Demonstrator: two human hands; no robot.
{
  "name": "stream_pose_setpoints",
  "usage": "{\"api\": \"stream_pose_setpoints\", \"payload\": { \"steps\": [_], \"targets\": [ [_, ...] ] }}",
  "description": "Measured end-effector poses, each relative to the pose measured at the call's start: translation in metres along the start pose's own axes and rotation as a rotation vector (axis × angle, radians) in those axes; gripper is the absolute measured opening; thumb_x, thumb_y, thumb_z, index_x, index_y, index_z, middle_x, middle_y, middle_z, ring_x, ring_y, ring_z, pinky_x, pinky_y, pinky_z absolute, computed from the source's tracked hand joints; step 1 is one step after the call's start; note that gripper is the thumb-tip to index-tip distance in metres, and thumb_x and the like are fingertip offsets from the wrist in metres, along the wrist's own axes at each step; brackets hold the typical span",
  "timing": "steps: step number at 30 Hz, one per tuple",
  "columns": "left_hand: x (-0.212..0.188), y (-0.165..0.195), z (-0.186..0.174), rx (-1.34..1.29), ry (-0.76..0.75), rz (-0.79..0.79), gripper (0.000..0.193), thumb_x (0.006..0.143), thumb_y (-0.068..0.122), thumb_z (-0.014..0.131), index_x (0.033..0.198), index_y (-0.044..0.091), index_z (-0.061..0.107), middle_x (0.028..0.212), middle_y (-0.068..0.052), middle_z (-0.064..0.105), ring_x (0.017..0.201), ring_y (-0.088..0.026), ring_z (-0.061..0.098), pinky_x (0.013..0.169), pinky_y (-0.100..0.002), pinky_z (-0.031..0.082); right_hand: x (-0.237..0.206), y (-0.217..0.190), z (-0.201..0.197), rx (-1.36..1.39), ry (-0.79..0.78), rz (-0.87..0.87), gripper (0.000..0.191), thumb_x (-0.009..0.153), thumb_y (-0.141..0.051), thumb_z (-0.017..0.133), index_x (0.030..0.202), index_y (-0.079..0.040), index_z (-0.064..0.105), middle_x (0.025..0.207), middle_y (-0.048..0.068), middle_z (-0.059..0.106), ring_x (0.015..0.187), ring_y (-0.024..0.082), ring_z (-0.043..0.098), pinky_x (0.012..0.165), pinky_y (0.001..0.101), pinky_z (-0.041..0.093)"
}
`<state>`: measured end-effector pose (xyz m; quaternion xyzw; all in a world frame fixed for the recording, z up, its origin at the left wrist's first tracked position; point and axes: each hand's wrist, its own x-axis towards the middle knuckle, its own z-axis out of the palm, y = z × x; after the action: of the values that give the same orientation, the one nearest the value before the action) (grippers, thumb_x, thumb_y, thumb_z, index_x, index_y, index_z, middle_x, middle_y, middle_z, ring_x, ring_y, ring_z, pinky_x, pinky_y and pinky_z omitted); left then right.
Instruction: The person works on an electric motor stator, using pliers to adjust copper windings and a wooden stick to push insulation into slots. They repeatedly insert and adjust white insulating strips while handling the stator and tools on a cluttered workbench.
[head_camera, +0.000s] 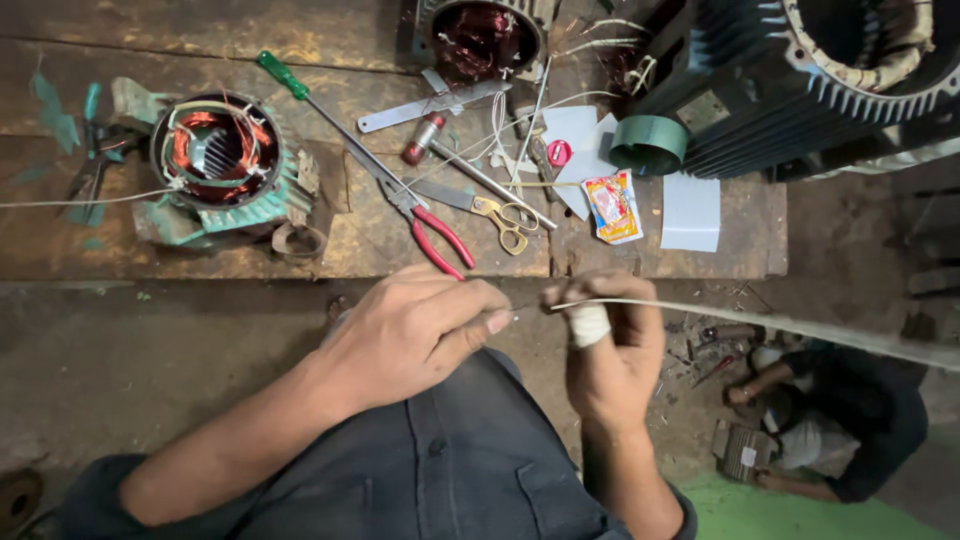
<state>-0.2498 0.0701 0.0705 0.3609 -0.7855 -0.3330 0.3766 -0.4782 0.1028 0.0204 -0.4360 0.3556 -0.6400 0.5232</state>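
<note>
My left hand (415, 330) is closed with thumb and fingers pinching the end of a thin wire just below the bench edge. My right hand (608, 345), with a white bandage wrapped round one finger, grips a long pale sleeve or strip (760, 320) that runs off to the right. The two hands almost touch, fingertips facing each other. On the wooden bench (300, 250) above them lie red-handled pliers (430, 230), yellow-handled scissors (495, 215) and a green-handled screwdriver (300, 90).
A small green motor stator with copper windings (215, 160) stands at the left, another stator (480, 40) at the top, a large dark finned motor housing (800, 80) at the top right. Paper pieces, a green tape roll (648, 145) and a small packet (612, 207) lie nearby. Another person (840, 420) crouches on the floor, lower right.
</note>
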Motion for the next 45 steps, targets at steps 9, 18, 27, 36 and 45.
{"api": "stream_pose_setpoints", "payload": {
  "steps": [9,18,27,36,45],
  "targets": [
    [0.0011,0.0001,-0.0006,-0.004,-0.003,0.046,0.016,0.098,0.021,0.069,0.104,0.007,0.074,0.085,-0.008,0.072,0.076,-0.027,0.070,0.072,-0.040,0.052,-0.0007,0.0034,0.0085,0.195,0.029,0.154,0.032,0.102,-0.006,0.064,0.130,-0.004,0.049,0.112,0.013,0.061,0.094,0.025,0.066,0.083,0.0358,0.054],
    [0.0025,0.0002,-0.0019,0.001,-0.019,0.040,0.016,0.098,0.020,0.069,0.103,0.006,0.074,0.083,-0.008,0.072,0.075,-0.027,0.069,0.071,-0.040,0.052,-0.0013,0.0022,0.0099,0.168,0.018,0.144,0.031,0.102,-0.006,0.066,0.128,-0.003,0.048,0.112,0.014,0.061,0.095,0.027,0.068,0.085,0.0391,0.058],
    [0.0029,-0.0017,0.0021,0.015,-0.031,0.021,0.015,0.096,0.021,0.070,0.101,0.008,0.074,0.079,-0.008,0.070,0.073,-0.028,0.069,0.070,-0.040,0.051,-0.0033,0.0009,0.0084,0.145,0.013,0.136,0.029,0.102,-0.005,0.065,0.125,-0.003,0.047,0.111,0.014,0.060,0.098,0.031,0.070,0.086,0.0440,0.061],
    [0.0013,-0.0034,0.0040,0.017,-0.011,0.065,0.015,0.098,0.021,0.069,0.103,0.008,0.074,0.084,-0.007,0.072,0.075,-0.027,0.069,0.071,-0.040,0.051,-0.0024,0.0009,0.0059,0.129,-0.013,0.114,0.030,0.103,-0.003,0.064,0.126,-0.004,0.045,0.115,0.015,0.059,0.097,0.030,0.070,0.082,0.0410,0.060],
    [0.0018,-0.0020,0.0029,0.011,-0.014,0.060,0.014,0.098,0.021,0.069,0.103,0.009,0.074,0.080,-0.007,0.070,0.073,-0.027,0.068,0.070,-0.040,0.050,-0.0046,0.0020,0.0064,0.119,0.035,0.108,0.029,0.103,-0.003,0.063,0.126,-0.004,0.045,0.112,0.016,0.060,0.093,0.032,0.071,0.080,0.0427,0.061]
  ]
}}
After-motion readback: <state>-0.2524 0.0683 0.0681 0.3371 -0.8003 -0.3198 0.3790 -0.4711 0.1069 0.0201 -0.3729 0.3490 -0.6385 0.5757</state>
